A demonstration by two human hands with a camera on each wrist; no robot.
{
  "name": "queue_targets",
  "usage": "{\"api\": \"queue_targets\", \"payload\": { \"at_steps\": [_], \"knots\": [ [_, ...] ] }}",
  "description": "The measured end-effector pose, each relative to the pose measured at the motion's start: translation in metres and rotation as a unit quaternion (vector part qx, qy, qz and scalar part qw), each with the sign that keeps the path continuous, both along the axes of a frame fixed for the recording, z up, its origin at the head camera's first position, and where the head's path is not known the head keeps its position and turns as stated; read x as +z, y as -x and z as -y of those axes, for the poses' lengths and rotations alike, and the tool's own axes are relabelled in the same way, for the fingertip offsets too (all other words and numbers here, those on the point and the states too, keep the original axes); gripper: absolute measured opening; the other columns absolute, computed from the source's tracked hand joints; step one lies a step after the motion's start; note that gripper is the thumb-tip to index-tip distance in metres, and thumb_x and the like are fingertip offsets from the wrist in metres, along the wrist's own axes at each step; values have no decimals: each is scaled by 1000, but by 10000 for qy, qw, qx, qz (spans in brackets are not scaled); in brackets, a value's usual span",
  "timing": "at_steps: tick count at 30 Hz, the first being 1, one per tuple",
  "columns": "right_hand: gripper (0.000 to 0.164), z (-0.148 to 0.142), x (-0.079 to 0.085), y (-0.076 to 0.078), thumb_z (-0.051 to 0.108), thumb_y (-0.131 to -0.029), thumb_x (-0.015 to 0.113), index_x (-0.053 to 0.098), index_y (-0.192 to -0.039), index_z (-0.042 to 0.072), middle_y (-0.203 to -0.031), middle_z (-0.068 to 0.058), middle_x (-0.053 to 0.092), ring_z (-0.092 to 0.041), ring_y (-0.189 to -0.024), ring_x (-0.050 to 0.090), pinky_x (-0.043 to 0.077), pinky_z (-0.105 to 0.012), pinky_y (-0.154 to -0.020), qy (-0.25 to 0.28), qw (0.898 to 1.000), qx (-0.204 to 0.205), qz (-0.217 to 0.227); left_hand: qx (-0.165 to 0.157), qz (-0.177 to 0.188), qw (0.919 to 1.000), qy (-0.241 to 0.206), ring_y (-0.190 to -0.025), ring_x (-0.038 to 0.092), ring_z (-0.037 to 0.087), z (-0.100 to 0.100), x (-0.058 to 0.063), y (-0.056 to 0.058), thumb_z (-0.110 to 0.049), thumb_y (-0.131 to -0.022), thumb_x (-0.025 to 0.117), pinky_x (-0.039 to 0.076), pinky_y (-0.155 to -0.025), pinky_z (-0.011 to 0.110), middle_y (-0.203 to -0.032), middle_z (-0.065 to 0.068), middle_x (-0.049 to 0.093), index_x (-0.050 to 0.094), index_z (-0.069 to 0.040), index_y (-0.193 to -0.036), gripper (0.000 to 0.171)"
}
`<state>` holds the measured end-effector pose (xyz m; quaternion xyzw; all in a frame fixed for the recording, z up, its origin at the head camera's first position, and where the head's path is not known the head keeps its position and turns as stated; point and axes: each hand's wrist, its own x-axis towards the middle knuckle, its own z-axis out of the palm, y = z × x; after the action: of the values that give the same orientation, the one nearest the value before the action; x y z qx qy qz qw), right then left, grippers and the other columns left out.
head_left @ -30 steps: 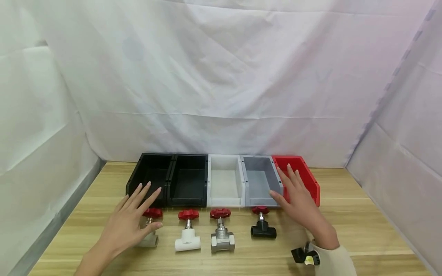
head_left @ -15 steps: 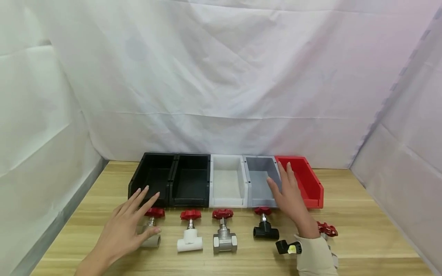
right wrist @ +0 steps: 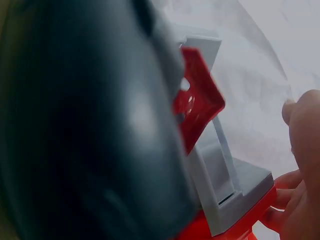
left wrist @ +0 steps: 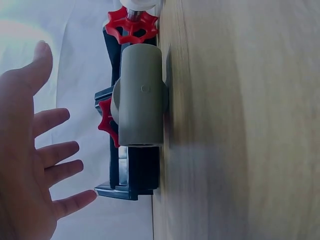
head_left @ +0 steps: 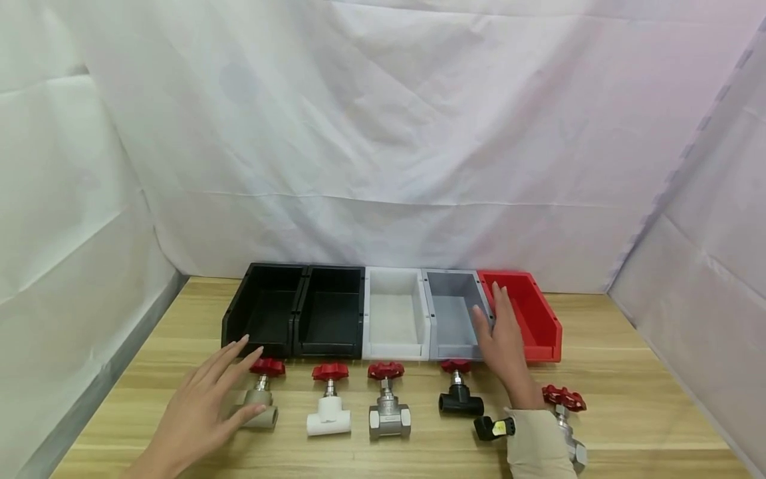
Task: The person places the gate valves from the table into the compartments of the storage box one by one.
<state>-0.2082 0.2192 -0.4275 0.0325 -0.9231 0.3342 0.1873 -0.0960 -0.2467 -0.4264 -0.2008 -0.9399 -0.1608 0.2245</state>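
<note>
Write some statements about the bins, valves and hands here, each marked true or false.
1. The red bin stands beside the gray bin, at the right end of the row. True.
2. Neither the left hand nor the right hand holds a valve. True.
3. The left hand is the one nearer the red bin. False: the right hand is nearer.
4. The white valve and the black valve rest on the table. True.
5. The white valve's top is blue. False: it carries a red wheel.
6. The gray bin touches a black bin. False: the white bin and the red bin flank it.
</note>
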Motion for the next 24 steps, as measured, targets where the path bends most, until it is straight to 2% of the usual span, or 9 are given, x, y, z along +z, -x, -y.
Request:
{"api": "queue_targets", "payload": {
  "at_steps": [8, 12, 16, 20, 24],
  "knots": [
    [59, 2, -12, 5, 18, -98, 53, 29, -150, 7, -154, -23, 21, -42, -139, 20, 25, -63, -103, 276, 9986, -286, 355, -72, -174, 9993, -330, -125, 40, 36, 4, 5, 0, -42, -72, 80, 35, -86, 63, -144, 6, 43, 50, -25, -141, 77],
    [50, 1, -18, 5, 11, -98, 51, 37, -146, 2, -149, -23, 31, -41, -136, 27, 27, -60, -104, 411, 9981, -451, 102, -89, -277, 9987, -409, -120, 44, 36, 4, 8, -2, -40, -72, 81, 36, -86, 59, -140, 8, 48, 52, -25, -139, 75],
    [45, -2, -24, 5, 8, -98, 51, 44, -142, 0, -146, -24, 37, -42, -132, 35, 30, -58, -103, 424, 9979, -410, -252, -105, -276, 9984, -485, -116, 48, 32, 3, 7, -4, -35, -72, 82, 38, -86, 55, -136, 8, 51, 55, -22, -137, 71],
    [45, -5, -28, 7, 9, -96, 55, 47, -141, 3, -145, -21, 40, -41, -129, 40, 34, -57, -100, 411, 9975, -402, -416, -69, -150, 9983, -561, -113, 51, 30, 1, 6, -5, -29, -72, 83, 40, -85, 52, -130, 7, 55, 58, -20, -133, 66],
    [48, -8, -33, 6, 11, -95, 59, 47, -142, 8, -145, -16, 42, -39, -127, 44, 39, -55, -97, 480, 9968, -516, -366, -33, -113, 9976, -684, -106, 54, 28, -2, 2, -7, -25, -72, 83, 41, -83, 50, -119, 4, 59, 62, -18, -127, 59]
  ]
}}
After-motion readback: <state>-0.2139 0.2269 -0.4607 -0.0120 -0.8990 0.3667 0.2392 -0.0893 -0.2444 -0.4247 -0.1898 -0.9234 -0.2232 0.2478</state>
